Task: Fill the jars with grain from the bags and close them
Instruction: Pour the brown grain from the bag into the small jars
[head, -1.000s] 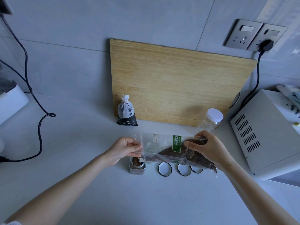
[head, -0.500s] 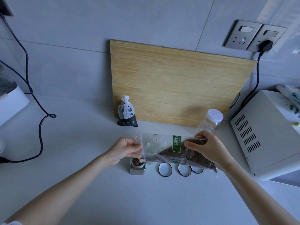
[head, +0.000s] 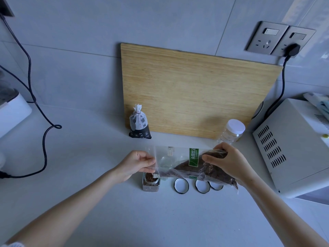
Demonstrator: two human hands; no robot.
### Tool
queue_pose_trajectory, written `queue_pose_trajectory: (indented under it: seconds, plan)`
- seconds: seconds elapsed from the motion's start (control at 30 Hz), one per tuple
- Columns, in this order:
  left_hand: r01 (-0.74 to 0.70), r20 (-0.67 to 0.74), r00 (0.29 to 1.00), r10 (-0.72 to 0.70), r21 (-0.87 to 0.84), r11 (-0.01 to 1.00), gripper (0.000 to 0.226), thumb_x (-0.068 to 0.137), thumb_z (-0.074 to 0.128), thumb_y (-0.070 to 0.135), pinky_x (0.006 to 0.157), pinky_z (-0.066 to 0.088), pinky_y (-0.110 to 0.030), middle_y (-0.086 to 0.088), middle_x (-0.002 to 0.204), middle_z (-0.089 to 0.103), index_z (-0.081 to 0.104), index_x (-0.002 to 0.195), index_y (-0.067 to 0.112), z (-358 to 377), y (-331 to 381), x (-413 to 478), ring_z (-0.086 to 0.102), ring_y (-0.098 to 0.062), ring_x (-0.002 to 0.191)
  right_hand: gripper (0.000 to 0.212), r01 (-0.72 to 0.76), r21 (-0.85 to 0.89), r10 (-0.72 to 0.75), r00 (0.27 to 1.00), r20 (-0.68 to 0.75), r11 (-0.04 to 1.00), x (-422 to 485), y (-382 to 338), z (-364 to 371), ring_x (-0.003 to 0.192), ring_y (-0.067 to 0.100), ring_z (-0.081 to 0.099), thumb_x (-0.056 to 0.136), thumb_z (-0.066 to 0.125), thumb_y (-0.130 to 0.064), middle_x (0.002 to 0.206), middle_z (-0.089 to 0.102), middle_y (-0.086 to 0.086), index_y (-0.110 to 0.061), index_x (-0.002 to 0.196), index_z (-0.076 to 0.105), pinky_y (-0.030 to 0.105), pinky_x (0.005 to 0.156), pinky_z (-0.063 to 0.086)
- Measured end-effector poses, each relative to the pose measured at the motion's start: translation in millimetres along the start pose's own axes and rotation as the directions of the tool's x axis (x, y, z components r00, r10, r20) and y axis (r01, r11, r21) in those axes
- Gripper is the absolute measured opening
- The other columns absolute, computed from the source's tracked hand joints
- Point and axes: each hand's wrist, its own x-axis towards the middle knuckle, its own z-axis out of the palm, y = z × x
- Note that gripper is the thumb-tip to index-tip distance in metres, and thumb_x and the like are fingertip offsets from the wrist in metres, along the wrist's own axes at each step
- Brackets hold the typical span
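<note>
Three lids (head: 181, 185) lie in a row on the counter (head: 89, 193), white faces up with dark rims, and the rightmost lid (head: 216, 186) is half hidden under the clear bag (head: 178, 161) held above them. The left hand (head: 137, 165) pinches the bag's empty left end between thumb and fingers. The right hand (head: 229, 163) is curled over the full right end, covering much of the brown grain there. The bag's lower left corner, with a small white tag too small to read, hangs over the open mouth of the small jar (head: 151, 181). This jar stands on the counter just below the left hand and shows brown grain inside. Whether grain is falling cannot be made out. The bag's green label carries white Chinese characters turned sideways, partly covered by the right fingers and hard to read with certainty. Behind, a small black bag (head: 139, 125), tied at its white top, stands against the wooden board (head: 195, 90) and reads 黑米. A tall clear jar (head: 232, 131) with a white cap stands beside the board, its base hidden behind the right hand. At the right a white appliance (head: 293, 148) with vent slots is cut off by the frame edge. A white device (head: 12, 113) at the left is cut off too, with a black cable (head: 44, 139) looping across the counter.
</note>
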Motion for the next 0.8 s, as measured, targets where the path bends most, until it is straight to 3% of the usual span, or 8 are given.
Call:
queue_pose_trajectory:
  seconds: [0.8]
  plan:
    - [-0.005, 0.004, 1.0, 0.005, -0.006, 1.0, 0.007, 0.084, 0.062, 0.005, 0.075, 0.059, -0.029, -0.005, 0.069, 0.069, 0.067, 0.086, -0.001, 1.4, 1.9, -2.1, 0.069, -0.019, 0.071, 0.04, 0.005, 0.02, -0.005, 1.0, 0.002, 1.0, 1.7, 1.1, 1.6, 0.078, 0.014, 0.062, 0.065, 0.081, -0.044, 0.083, 0.066, -0.006, -0.019, 0.089, 0.059, 0.028, 0.064, 0.045]
